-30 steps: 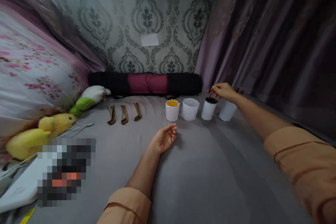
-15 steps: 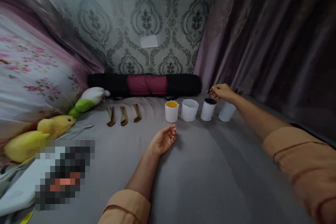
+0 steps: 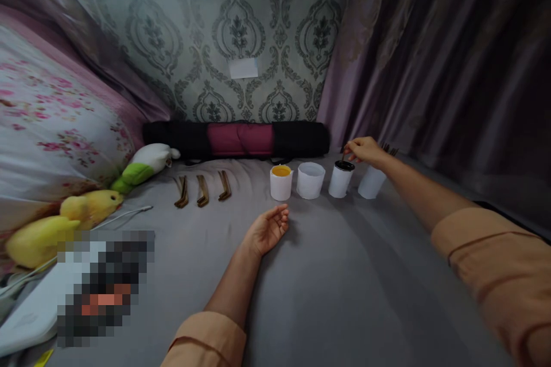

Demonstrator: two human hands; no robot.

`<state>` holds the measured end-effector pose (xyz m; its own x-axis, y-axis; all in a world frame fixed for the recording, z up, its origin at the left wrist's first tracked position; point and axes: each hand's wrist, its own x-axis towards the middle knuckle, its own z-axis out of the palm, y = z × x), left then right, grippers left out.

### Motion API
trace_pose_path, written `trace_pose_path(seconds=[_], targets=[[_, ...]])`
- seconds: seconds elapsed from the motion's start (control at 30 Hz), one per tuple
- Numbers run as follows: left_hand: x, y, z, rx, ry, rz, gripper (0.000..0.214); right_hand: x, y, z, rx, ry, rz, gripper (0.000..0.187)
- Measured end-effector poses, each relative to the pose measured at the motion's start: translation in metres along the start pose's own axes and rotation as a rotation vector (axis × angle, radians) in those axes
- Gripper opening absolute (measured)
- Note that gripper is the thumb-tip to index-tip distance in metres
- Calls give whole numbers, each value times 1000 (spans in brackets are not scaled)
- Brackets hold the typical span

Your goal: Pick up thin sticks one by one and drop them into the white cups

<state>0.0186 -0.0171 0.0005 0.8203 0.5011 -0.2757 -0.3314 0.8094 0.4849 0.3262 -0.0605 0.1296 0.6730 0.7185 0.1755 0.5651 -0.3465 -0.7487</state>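
Observation:
Between the fingertips of my right hand [image 3: 364, 150] is a thin reddish-brown stick [image 3: 343, 156], held upright over a white cup [image 3: 340, 182] with a dark inside. The stick's lower end is lost in the dark opening. Behind my right wrist stands another white cup [image 3: 369, 184], tilted in view, with several dark sticks [image 3: 390, 150] poking out. My left hand [image 3: 270, 230] rests on the grey sheet, palm turned sideways, fingers loosely curled and holding nothing. Just beyond it are a white cup with a yellow inside [image 3: 280, 184] and a wider white cup [image 3: 310, 182].
Three bent brownish bundles [image 3: 202, 191] lie left of the cups. A black and maroon roll [image 3: 241, 139] runs along the wall. Plush toys [image 3: 92, 206], a white cable [image 3: 124, 212] and a white device [image 3: 38, 309] beside a blurred-out patch are at left. Curtains hang at right.
The view has shifted very slightly. Both hands keep their places, and the stick still stands at the mouth of the dark cup.

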Motion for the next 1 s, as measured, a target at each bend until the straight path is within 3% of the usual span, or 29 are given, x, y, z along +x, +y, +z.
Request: trace_pose_path(seconds=[0.67,1.0], targets=[[-1,0,3,19,7,2,14,-1,6,-10,47,188,-26,20],[-1,-1,3,34,19,8,15,-25,2,-26,107,330,-128,24]])
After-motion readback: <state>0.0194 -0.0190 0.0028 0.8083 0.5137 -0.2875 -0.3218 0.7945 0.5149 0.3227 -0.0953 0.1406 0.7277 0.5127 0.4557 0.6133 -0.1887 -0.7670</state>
